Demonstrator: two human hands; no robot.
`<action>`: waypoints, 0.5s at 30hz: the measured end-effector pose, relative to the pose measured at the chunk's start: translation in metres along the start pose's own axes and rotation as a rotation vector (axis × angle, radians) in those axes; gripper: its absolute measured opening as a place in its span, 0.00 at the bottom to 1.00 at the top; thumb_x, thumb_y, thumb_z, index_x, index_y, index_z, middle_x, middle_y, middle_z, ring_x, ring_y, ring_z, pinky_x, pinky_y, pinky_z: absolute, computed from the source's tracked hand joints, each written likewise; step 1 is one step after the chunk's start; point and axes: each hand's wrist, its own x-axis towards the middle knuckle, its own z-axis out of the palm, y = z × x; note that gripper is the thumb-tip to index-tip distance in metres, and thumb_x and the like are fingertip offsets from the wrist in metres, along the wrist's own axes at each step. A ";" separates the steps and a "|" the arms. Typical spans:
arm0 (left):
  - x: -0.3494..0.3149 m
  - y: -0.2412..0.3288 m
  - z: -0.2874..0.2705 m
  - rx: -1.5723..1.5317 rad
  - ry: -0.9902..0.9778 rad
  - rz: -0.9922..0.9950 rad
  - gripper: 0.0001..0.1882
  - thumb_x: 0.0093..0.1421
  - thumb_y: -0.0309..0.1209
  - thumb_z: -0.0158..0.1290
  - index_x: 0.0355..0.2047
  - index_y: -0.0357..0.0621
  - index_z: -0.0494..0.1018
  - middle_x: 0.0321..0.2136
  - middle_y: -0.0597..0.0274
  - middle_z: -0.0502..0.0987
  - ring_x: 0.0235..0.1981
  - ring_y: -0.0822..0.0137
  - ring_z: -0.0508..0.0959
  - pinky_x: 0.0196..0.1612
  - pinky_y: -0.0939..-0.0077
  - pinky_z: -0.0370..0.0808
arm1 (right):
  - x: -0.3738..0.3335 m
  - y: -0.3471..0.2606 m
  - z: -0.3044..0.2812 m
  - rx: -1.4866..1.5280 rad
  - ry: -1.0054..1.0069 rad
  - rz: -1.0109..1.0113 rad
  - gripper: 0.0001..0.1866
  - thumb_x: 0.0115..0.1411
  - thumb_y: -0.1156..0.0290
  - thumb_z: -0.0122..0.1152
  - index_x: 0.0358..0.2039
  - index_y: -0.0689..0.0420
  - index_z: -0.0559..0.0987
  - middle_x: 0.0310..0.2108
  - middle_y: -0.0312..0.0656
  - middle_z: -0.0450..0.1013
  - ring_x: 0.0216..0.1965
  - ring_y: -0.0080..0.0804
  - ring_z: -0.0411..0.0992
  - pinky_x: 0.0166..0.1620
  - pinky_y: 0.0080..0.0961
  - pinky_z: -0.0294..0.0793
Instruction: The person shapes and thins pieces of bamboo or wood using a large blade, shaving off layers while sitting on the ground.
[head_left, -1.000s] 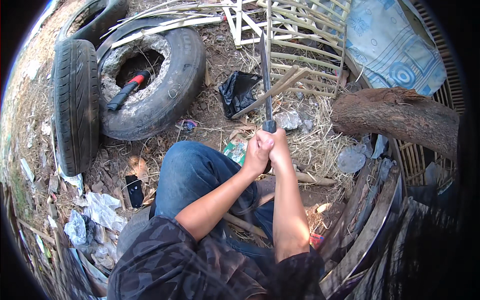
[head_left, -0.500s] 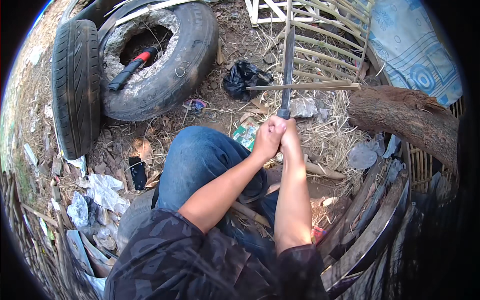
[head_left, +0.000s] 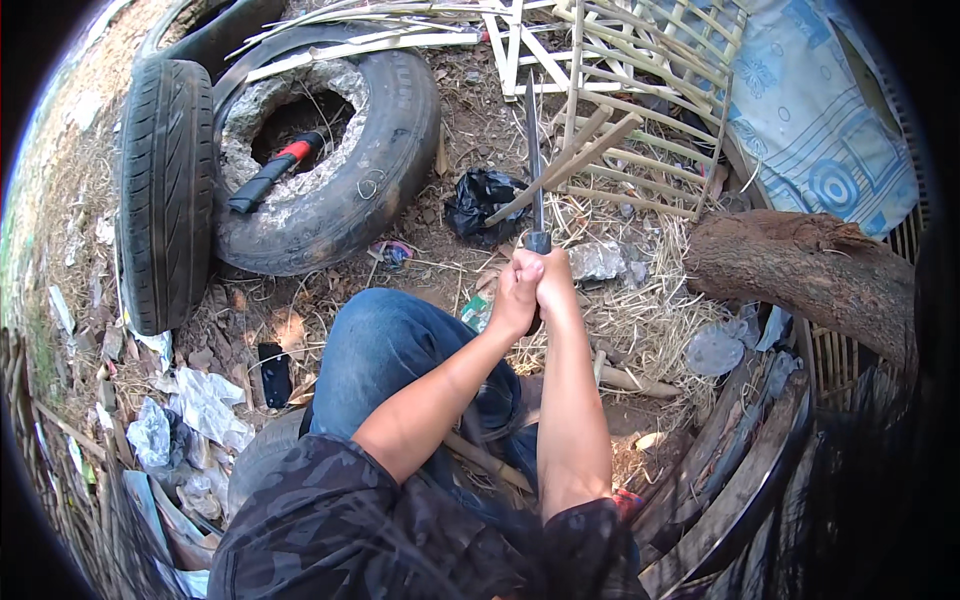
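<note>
Both my hands are wrapped round the handle of a machete (head_left: 534, 150). My left hand (head_left: 516, 293) is closed over the grip, pressed against my right hand (head_left: 556, 280), which is closed too. The long dark blade points away from me. Across the blade, just beyond the dark handle collar, lies a pale bamboo strip (head_left: 603, 150). It slants up to the right, and its far right end is parted into two prongs. Neither hand touches the strip. Behind it stands a lattice of pale bamboo slats (head_left: 655, 120).
A tyre filled with concrete (head_left: 400, 150) lies far left, holding a black and red tool (head_left: 275, 172); another tyre (head_left: 165, 200) leans beside it. A thick log (head_left: 800, 265) lies right, near a blue patterned cloth (head_left: 800, 110). A black plastic bag (head_left: 480, 205) sits left of the blade.
The bamboo strip has swung from nearly level to slanting up right, and its two prongs have spread apart. My hands and the machete have shifted slightly left, with the grip still closed.
</note>
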 end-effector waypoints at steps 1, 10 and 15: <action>-0.007 0.005 0.014 0.028 -0.009 -0.021 0.24 0.57 0.50 0.51 0.33 0.38 0.68 0.26 0.65 0.70 0.29 0.76 0.69 0.35 0.79 0.68 | -0.009 -0.007 -0.014 0.011 0.008 -0.005 0.11 0.44 0.72 0.59 0.11 0.60 0.70 0.13 0.31 0.65 0.15 0.18 0.61 0.19 0.23 0.59; -0.066 0.063 0.099 0.041 -0.264 -0.138 0.40 0.43 0.56 0.62 0.46 0.38 0.63 0.26 0.71 0.58 0.27 0.77 0.57 0.30 0.81 0.59 | -0.104 -0.082 -0.097 0.092 0.113 0.078 0.04 0.46 0.74 0.57 0.24 0.59 0.72 0.15 0.31 0.64 0.16 0.18 0.63 0.19 0.17 0.60; -0.013 -0.044 -0.020 0.078 -0.142 -0.253 0.30 0.54 0.55 0.52 0.37 0.35 0.69 0.26 0.55 0.76 0.27 0.67 0.77 0.28 0.64 0.72 | 0.007 0.073 -0.017 -0.034 0.114 0.142 0.09 0.46 0.70 0.58 0.15 0.61 0.72 0.15 0.35 0.70 0.14 0.24 0.66 0.18 0.24 0.60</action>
